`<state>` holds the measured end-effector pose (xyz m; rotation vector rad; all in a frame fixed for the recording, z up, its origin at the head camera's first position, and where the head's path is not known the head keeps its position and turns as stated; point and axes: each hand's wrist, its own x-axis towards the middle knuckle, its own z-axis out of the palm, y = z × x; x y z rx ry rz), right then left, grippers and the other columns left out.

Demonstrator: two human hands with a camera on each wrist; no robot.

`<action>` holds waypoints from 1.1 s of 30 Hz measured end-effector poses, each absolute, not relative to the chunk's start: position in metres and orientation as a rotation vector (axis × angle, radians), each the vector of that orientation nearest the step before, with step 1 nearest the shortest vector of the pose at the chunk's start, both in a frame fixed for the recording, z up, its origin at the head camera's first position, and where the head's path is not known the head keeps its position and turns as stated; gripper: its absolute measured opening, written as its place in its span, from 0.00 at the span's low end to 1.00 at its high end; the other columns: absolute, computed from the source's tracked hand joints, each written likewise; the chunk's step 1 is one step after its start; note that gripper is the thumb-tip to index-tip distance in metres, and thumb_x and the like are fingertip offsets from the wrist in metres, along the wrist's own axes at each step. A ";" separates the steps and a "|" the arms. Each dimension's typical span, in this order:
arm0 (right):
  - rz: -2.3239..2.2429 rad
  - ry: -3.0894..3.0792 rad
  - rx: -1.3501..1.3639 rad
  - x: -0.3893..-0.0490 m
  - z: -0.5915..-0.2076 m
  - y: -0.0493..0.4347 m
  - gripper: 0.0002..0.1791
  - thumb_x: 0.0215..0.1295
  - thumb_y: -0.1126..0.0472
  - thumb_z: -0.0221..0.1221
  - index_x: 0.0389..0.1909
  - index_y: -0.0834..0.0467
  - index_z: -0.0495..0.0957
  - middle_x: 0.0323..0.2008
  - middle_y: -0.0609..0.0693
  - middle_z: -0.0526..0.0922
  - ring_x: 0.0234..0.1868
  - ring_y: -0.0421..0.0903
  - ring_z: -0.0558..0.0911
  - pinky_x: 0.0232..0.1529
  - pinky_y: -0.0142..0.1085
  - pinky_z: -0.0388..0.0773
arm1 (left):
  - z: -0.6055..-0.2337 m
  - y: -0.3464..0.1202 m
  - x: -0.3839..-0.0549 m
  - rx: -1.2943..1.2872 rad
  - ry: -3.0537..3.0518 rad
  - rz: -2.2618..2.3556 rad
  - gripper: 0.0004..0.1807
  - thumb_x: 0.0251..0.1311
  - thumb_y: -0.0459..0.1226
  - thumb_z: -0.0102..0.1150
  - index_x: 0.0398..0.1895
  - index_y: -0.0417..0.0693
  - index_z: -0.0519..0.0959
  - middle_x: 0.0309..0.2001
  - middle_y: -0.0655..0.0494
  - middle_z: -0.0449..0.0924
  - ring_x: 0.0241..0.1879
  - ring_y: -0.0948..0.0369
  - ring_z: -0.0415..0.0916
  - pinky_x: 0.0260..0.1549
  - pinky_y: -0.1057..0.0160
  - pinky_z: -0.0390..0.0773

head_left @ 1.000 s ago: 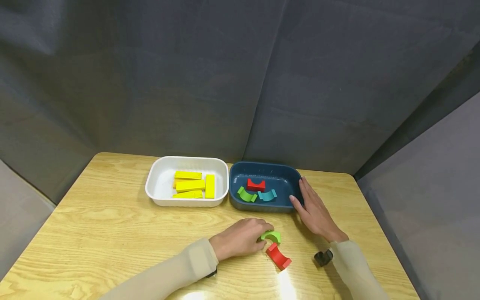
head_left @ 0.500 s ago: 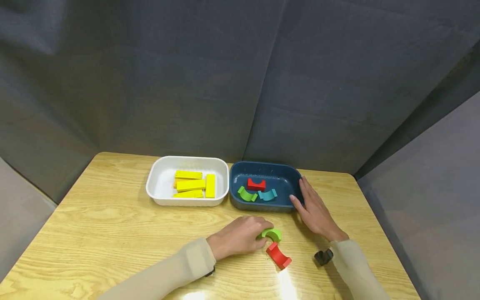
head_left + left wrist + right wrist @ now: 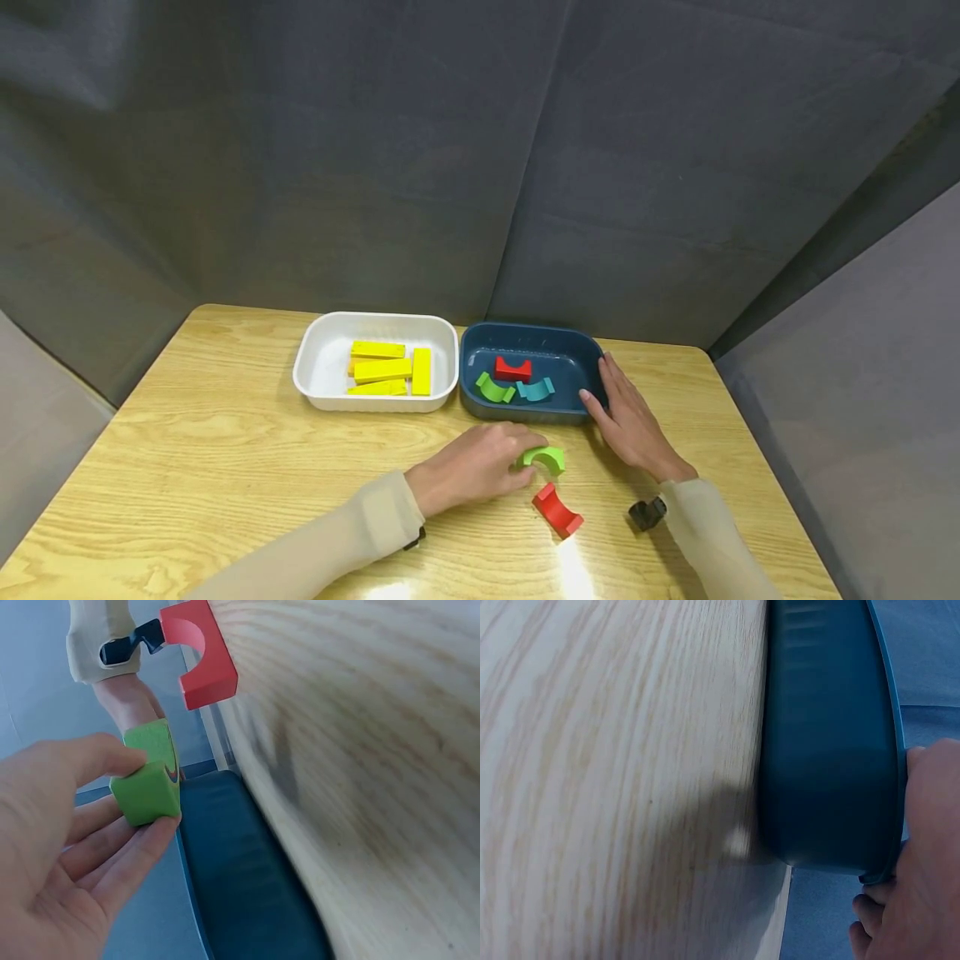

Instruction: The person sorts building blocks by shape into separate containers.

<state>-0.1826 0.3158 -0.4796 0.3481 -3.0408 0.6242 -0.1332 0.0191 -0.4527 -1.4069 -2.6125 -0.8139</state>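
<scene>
My left hand [image 3: 483,462] pinches a green arch block [image 3: 553,459] between thumb and fingers, hollow side down in the head view. In the left wrist view, that green block [image 3: 142,796] is held at one end, close over the wooden table. Beside it on the table lies a red arch block [image 3: 558,511]. My right hand [image 3: 637,429] holds the front right corner of a dark blue tray [image 3: 480,410], thumb over the front rim and fingers along the right side. Inside sit red [image 3: 513,369], green [image 3: 494,389] and teal [image 3: 535,389] arch blocks.
A white tray [image 3: 315,402] stands against the blue tray's left side, holding several yellow rectangular blocks [image 3: 382,371]. Dark grey fabric [image 3: 375,167] hangs behind the wooden table [image 3: 225,467], with grey panels at both sides.
My left hand has moved slightly away from me, carrying the green arch block clear of the red one and nearer the blue tray. My right hand has stayed on the tray.
</scene>
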 end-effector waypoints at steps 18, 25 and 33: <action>0.618 -3.044 0.329 -0.181 -0.479 0.314 0.45 0.86 0.40 0.46 0.87 0.63 0.41 0.88 0.60 0.38 0.86 0.65 0.45 0.81 0.68 0.46 | -0.430 0.007 -0.142 -1.364 -2.601 -0.828 0.21 0.69 0.40 0.72 0.63 0.45 0.86 0.55 0.54 0.90 0.51 0.64 0.88 0.53 0.75 0.82; 0.616 -3.037 0.326 -0.181 -0.479 0.313 0.46 0.86 0.39 0.45 0.87 0.64 0.43 0.88 0.61 0.39 0.86 0.67 0.46 0.81 0.69 0.47 | -0.424 0.002 -0.150 -1.335 -2.587 -0.823 0.22 0.70 0.41 0.72 0.64 0.45 0.85 0.59 0.52 0.89 0.54 0.60 0.88 0.54 0.71 0.84; 0.632 -3.023 0.370 -0.182 -0.481 0.317 0.45 0.87 0.39 0.44 0.87 0.65 0.42 0.88 0.59 0.38 0.86 0.65 0.46 0.81 0.67 0.47 | -0.415 0.000 -0.164 -1.281 -2.564 -0.842 0.21 0.68 0.40 0.74 0.61 0.43 0.86 0.53 0.52 0.90 0.48 0.59 0.87 0.51 0.68 0.86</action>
